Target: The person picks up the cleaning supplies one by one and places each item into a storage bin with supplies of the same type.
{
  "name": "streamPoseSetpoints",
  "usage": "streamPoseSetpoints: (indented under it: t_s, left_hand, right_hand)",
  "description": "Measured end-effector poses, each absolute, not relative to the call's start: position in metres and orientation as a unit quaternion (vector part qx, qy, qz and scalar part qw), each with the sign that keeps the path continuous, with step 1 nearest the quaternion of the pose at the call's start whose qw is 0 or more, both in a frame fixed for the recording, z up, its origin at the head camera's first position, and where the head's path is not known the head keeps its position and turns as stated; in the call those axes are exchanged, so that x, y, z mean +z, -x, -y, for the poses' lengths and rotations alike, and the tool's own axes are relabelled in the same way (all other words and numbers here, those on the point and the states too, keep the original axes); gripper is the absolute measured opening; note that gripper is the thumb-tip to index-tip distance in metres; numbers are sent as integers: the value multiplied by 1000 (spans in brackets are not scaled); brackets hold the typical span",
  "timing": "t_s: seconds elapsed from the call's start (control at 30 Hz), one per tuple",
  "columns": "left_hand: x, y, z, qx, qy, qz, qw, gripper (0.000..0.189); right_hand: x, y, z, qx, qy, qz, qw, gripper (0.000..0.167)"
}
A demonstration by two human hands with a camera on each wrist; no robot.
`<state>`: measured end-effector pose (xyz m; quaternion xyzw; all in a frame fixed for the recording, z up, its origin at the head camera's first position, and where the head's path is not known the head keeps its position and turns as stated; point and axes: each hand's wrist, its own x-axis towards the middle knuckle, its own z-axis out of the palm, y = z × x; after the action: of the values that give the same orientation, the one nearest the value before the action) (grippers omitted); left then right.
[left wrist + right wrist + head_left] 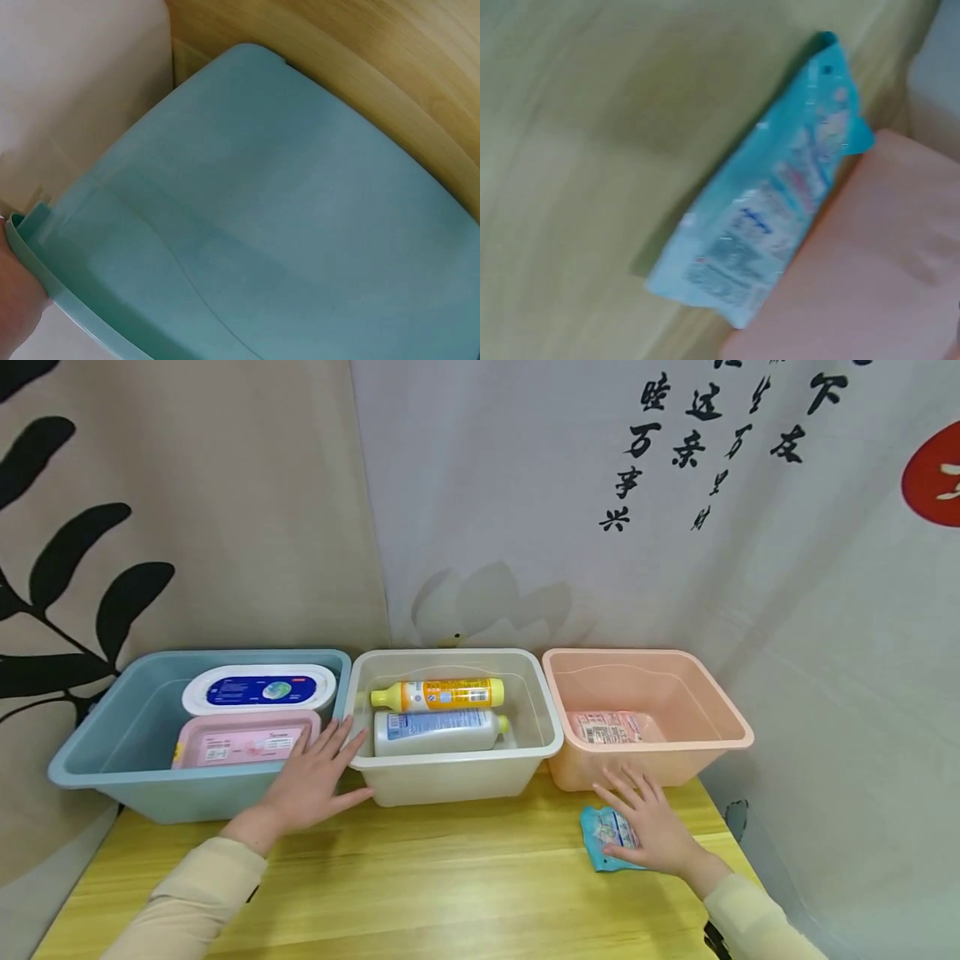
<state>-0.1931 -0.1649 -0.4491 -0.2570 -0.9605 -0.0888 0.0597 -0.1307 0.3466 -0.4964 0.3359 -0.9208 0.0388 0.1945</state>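
Observation:
My left hand (311, 781) has its fingers spread over the front right corner of the blue bin (90, 772), right at its rim. In the left wrist view, part of that hand (16, 296) shows against the same rim. Fingers extended, my right hand (651, 827) is over a light-blue printed pouch (600, 837) and hides part of it. In the right wrist view the pouch (765, 202) lies on the wooden table alongside the pink bin (870, 247).
The blue bin holds a white wipes pack (258, 691) and a pink pack (240, 739). Inside the white bin (450, 781) lie a yellow bottle (450, 694) and a white bottle (438, 732). A pink packet (607, 727) is in the pink bin. A printed curtain (487, 510) hangs behind.

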Motion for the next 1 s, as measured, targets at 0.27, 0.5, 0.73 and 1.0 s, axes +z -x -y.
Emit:
streamPoseSetpoints:
  t_s: [0.27, 0.5, 0.73, 1.0]
  left_hand:
    - [-450, 193, 167, -82, 253, 962, 69, 87]
    - [-450, 192, 166, -81, 253, 961, 70, 86]
    - [-448, 193, 164, -78, 254, 962, 58, 85]
    - [-448, 193, 164, -77, 253, 962, 62, 85]
  right_hand:
    - [-521, 127, -363, 62, -296, 947, 111, 89]
    - [-540, 125, -377, 62, -273, 957, 71, 85]
    - [-557, 125, -391, 61, -258, 963, 44, 84]
    - [-567, 125, -401, 64, -225, 972, 0, 81]
